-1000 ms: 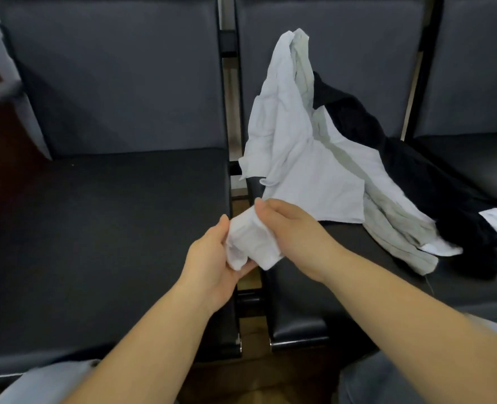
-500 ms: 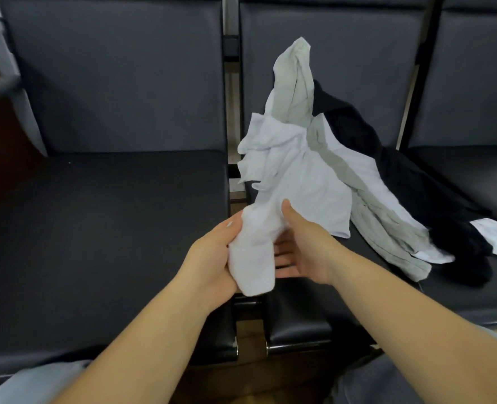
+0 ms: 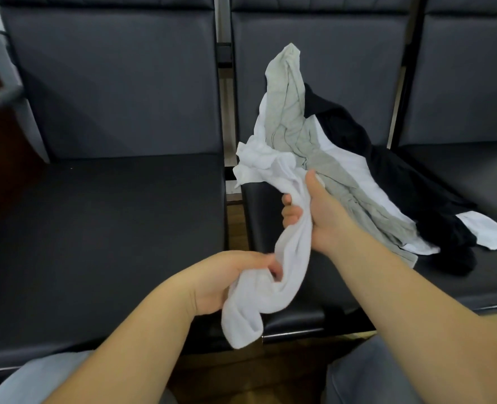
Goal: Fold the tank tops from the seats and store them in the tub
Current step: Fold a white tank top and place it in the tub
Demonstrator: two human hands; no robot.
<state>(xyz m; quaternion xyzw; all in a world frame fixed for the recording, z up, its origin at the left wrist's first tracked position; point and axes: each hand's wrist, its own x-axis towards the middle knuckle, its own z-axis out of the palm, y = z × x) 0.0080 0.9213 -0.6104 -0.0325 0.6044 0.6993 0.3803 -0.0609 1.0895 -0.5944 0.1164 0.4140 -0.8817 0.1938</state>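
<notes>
So your left hand [image 3: 227, 284] was closest to the camera, fingers curled tight around the lower end of the white tank top [image 3: 273, 275], which was bunched up into a rope. The loose tail of it dangled below that hand, in front of the gap between the two seats. A bit further up the same twisted length, your right hand [image 3: 314, 217] had it clamped too, thumb pointing up and fingers wrapped round the cloth. So both hands were gripping that one top, left low, right high.

Past your right hand, the upper part of the white tank top was crumpled and still touching the heap on the middle seat [image 3: 314, 310]. Right behind it lay a grey tank top [image 3: 291, 112], its top end propped up against the seat back. Beyond the grey one, off to the right of the white top, sat a black garment [image 3: 393, 182] with more white fabric [image 3: 492, 231] poking out at the far edge. The left seat [image 3: 101, 228] was to the left of the white top. Couldn't see the tub anywhere.
</notes>
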